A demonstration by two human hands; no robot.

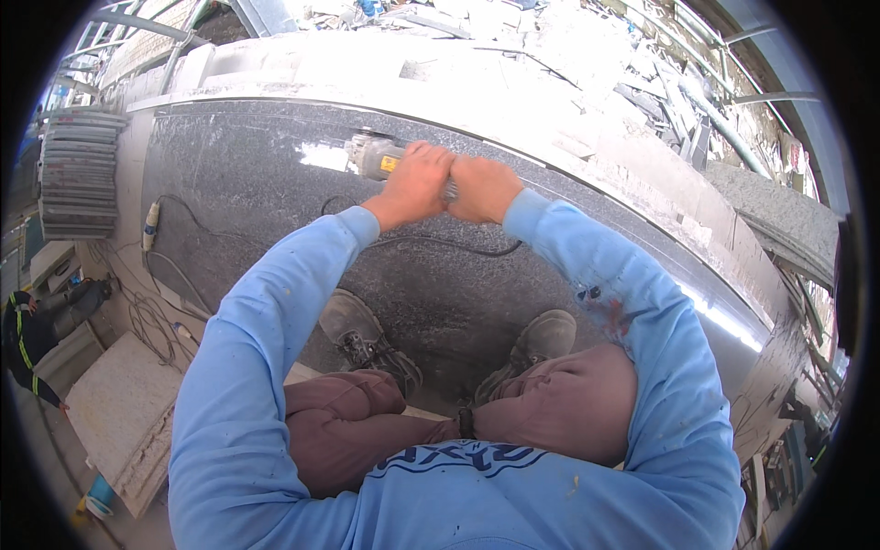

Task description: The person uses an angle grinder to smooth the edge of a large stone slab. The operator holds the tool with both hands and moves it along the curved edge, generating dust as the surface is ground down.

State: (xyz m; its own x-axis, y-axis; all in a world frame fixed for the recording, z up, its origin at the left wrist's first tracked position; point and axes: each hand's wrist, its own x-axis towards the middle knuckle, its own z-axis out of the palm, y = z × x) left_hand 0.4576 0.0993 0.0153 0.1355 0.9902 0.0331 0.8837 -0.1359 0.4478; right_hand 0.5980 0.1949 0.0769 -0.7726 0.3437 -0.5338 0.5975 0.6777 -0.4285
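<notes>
Both of my hands are closed around an angle grinder (374, 158) with a grey body and a yellow label. My left hand (414, 186) wraps its body near the head, and my right hand (484, 189) grips the rear end, touching the left. The grinder's disc end points left over a large dark stone slab (238, 156), near its far edge. Whether the disc touches the stone, I cannot tell. Close to the disc lies a bright, shiny patch (323, 157) on the slab. A black cable (449, 246) runs across the slab below my hands.
My shoes (353, 330) stand on the slab. A cable connector (150, 227) lies at its left edge, near stacked grey slabs (81, 174). Stone rubble (513, 64) covers the ground beyond. Another person (46, 335) is at far left, by a pale board (119, 403).
</notes>
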